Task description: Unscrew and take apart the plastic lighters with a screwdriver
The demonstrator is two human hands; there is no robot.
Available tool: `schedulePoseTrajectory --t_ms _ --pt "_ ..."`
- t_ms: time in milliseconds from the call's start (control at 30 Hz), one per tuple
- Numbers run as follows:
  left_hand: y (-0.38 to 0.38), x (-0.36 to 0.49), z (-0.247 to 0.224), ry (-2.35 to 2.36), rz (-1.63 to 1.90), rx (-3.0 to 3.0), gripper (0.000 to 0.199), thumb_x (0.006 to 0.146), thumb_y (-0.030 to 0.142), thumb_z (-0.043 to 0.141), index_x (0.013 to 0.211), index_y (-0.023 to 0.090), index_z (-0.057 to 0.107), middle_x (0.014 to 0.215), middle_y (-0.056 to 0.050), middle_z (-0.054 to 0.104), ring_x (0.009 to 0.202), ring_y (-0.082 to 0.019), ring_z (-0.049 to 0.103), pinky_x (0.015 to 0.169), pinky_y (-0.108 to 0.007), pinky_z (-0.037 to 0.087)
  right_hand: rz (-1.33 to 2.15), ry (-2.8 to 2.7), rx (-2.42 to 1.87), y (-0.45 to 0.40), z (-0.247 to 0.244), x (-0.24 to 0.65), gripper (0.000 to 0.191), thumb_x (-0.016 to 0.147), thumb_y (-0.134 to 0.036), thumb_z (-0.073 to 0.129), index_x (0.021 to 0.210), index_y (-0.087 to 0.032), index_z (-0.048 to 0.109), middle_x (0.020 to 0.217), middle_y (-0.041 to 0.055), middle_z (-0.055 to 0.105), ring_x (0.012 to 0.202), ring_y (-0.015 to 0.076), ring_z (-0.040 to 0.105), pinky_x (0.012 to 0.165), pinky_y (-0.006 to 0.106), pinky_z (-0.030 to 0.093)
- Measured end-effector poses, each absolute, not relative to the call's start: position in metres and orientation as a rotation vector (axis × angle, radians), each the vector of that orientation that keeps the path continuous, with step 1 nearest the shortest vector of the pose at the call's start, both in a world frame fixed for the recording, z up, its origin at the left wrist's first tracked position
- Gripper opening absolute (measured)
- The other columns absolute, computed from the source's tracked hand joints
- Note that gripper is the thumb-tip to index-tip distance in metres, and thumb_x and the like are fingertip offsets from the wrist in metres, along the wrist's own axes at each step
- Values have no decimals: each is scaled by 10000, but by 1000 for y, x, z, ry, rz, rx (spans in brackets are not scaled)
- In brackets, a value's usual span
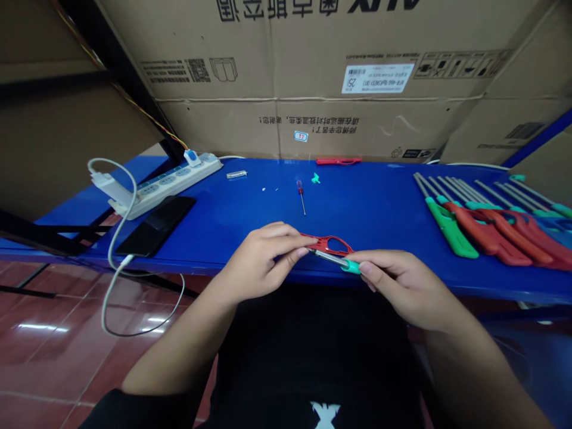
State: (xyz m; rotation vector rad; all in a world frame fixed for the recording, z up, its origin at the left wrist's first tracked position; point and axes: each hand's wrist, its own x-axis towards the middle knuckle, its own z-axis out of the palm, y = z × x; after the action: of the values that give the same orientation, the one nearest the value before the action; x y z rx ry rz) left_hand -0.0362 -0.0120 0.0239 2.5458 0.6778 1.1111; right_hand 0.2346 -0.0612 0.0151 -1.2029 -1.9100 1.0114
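Observation:
Just beyond the table's front edge, my left hand (pixel 270 259) is closed, with thumb and fingers pinching a red lighter handle half (pixel 322 244) that has an oval trigger opening. The dark inner end of a metal lighter tube (pixel 329 257) meets my left fingertips. Around the tube's other end is a green collar (pixel 351 267), which my right hand (pixel 397 280) grips between thumb and fingers. My palms hide part of both pieces. A purple-handled screwdriver (pixel 301 193) lies on the blue table (pixel 250 208) beyond my hands, beside a small green plastic part (pixel 315 178).
Several long-necked lighters (pixel 496 232) in green, red and blue lie at the right. Another red handle piece (pixel 338 161) rests against the cardboard (pixel 214 119). A small clear-and-metal part (pixel 236 174), a black phone (pixel 156 225) and a power strip (pixel 174 179) with cables occupy the left.

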Motion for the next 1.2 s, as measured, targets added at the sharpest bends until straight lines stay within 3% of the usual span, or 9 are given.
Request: schedulePoseTrajectory --t_ms 100,200,367,567,1033,1200 --pt "-12 -37 26 726 997 2489 213 967 189 587 1123 203 731 971 -47 762 840 -146 671 758 -279 542 797 -2020 -1200 -61 17 232 280 984 -340 540 1123 -221 751 867 42 747 799 160 686 735 278 539" --pt "-13 -37 28 753 950 2438 176 957 217 613 1066 202 751 961 -45 768 847 -146 681 769 -273 546 703 -2080 -1194 -61 16 230 268 983 -309 535 1115 -236 756 1003 53 774 900 175 710 793 283 547" --pt "-15 -38 30 781 922 2317 140 927 234 666 996 206 785 903 -35 744 812 -130 683 733 -249 553 780 -2089 -1177 -59 13 231 257 985 -312 541 1109 -234 752 867 23 752 751 139 676 696 256 525" --pt "-16 -37 25 712 1040 2280 184 911 223 689 1071 217 778 936 -47 745 850 -134 689 774 -262 565 1077 -1949 -1180 -58 11 236 312 1003 -400 512 986 -186 739 620 -27 570 561 89 510 530 214 406" --pt "-15 -30 17 563 1396 2689 237 884 122 686 1094 222 733 839 -14 699 727 -119 584 684 -281 485 1614 -1559 -1101 -57 10 234 405 954 -517 565 973 -133 693 545 -71 405 431 48 294 384 197 208" --pt "-15 -30 14 642 1357 2902 253 899 108 644 1132 196 689 850 -31 692 722 -142 552 647 -303 437 1393 -1710 -1183 -58 12 233 375 986 -475 528 939 -147 703 563 -53 440 456 59 352 399 198 268"
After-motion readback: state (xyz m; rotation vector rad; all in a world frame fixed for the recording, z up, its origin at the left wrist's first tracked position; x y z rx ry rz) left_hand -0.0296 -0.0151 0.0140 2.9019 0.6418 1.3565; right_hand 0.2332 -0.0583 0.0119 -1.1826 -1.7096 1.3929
